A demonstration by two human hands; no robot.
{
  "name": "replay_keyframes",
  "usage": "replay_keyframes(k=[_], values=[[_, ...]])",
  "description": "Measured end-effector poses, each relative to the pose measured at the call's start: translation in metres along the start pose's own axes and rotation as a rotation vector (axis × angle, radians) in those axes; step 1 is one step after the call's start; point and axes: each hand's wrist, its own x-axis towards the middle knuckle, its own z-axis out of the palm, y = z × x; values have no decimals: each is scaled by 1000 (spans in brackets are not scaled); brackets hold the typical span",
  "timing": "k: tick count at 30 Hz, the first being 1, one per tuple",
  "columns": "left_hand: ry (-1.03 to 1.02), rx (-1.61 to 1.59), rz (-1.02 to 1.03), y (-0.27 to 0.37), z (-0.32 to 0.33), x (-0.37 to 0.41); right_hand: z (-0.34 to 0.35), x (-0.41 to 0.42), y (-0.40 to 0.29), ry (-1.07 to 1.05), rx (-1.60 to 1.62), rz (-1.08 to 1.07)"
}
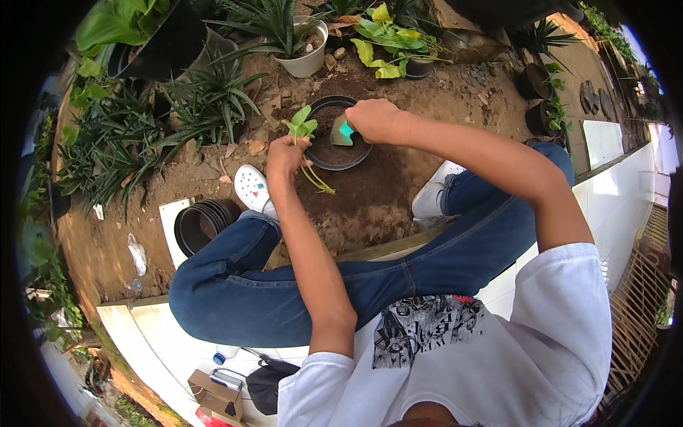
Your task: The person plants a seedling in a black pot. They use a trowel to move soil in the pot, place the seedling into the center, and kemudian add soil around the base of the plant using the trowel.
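Note:
A round black plastic pot (341, 164) with dark soil in it stands on the ground between my feet. My right hand (373, 121) is closed around a small turquoise hand trowel (342, 132), whose blade is over the soil inside the pot. At the pot's left rim my left hand (288, 156) holds a leafy green cutting (301, 126) by its stems. The leaves stick up above my fingers, and long pale stems (320, 182) hang out below the hand. How deep the trowel's tip reaches cannot be told.
Nested black pots (205, 227) lie beside my left knee. Beyond the pot are a white pot (304, 64) with a spiky plant and a heap of yellow-green leaves (384, 45). Spiky plants (213, 101) grow at the left. An open cardboard box (216, 395) sits on white tiles.

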Motion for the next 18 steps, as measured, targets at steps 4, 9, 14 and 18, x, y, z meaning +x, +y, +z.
replay_keyframes(k=[4,9,14,18], values=[[3,0,8,-4,1,2,-26,-8,18,-5,-122,-40],[4,4,-15,-2,0,2,-41,-11,34,191,-290,-103],[-26,74,-27,-2,6,11,-38,-7,22,259,-466,-211],[34,15,-14,-2,0,-2,-40,-6,-29,249,-432,-287]])
